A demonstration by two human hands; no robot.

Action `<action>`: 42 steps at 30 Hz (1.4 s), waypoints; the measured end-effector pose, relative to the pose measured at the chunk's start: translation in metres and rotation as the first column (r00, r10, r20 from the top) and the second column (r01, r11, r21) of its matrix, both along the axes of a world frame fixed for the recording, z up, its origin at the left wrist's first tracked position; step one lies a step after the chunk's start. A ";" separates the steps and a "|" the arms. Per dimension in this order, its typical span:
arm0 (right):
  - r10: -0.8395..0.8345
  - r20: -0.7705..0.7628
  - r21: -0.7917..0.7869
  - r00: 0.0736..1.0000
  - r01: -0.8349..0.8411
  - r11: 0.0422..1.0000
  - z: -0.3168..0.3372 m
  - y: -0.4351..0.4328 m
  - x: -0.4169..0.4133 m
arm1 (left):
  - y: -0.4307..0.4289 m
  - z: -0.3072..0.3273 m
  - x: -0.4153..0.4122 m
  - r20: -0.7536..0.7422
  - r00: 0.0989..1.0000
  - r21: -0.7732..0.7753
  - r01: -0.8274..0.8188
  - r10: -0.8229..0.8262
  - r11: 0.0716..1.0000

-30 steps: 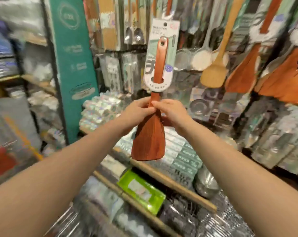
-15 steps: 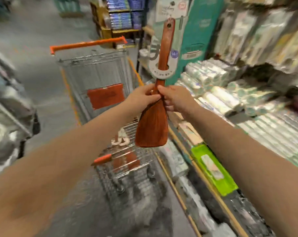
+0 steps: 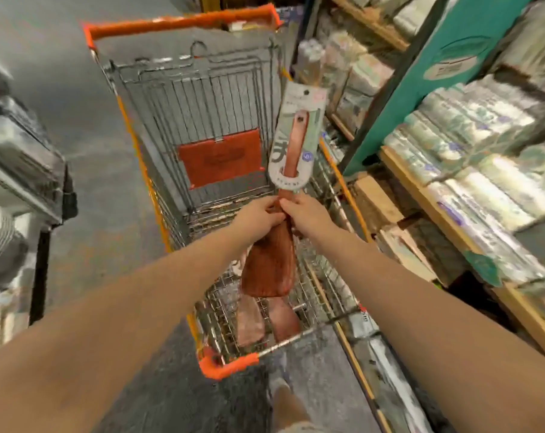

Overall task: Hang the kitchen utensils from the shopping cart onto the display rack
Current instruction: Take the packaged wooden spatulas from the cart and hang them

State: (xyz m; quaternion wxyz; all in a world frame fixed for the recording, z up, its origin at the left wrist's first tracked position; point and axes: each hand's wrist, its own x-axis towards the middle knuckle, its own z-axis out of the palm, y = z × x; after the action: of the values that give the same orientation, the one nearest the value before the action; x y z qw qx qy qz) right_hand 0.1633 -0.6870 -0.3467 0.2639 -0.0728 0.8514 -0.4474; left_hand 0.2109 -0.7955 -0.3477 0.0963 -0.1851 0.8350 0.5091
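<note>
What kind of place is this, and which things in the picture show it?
Most likely a shop aisle for household goods. A wire shopping cart stands on the floor, the shelves on the right are stacked with wrapped packs, and the held spatula carries a printed sales card.

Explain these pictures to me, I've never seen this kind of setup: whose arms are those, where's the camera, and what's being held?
There is no machine here. A person wears a wide-angle camera on the head, looking forward and down, so you see their own two bare arms. The left hand and right hand both pinch a wooden spatula at its neck, handle up. A printed card sits round the handle. Below it stands a wire cart with orange trim, and two more wooden utensils lie on its floor. Shelves of wrapped goods run along the right.
</note>
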 end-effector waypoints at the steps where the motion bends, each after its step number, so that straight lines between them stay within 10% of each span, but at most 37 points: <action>1: 0.020 0.025 0.030 0.999 -0.021 0.999 -0.026 -0.008 -0.011 | -0.006 -0.024 -0.010 0.043 0.999 -0.007 -0.024 0.024 1.000; 16: 0.019 0.387 0.349 0.922 -0.165 0.923 -0.275 -0.024 -0.063 | 0.000 -0.282 -0.066 0.577 0.815 -0.118 0.031 0.043 0.993; 30: 0.022 0.382 0.466 0.924 -0.213 0.859 -0.314 -0.003 -0.054 | 0.020 -0.303 -0.056 0.575 0.813 -0.014 0.117 -0.087 0.993; 42: 0.088 0.117 0.429 0.989 -0.130 0.894 -0.169 -0.008 -0.033 | 0.023 -0.164 -0.033 0.335 0.941 -0.134 0.098 -0.048 0.986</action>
State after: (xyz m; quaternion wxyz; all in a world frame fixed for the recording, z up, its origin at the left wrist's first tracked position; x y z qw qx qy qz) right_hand 0.1302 -0.6953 -0.5152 0.3382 -0.0383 0.9109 -0.2333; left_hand 0.1779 -0.7724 -0.5119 0.2397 -0.2436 0.8489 0.4032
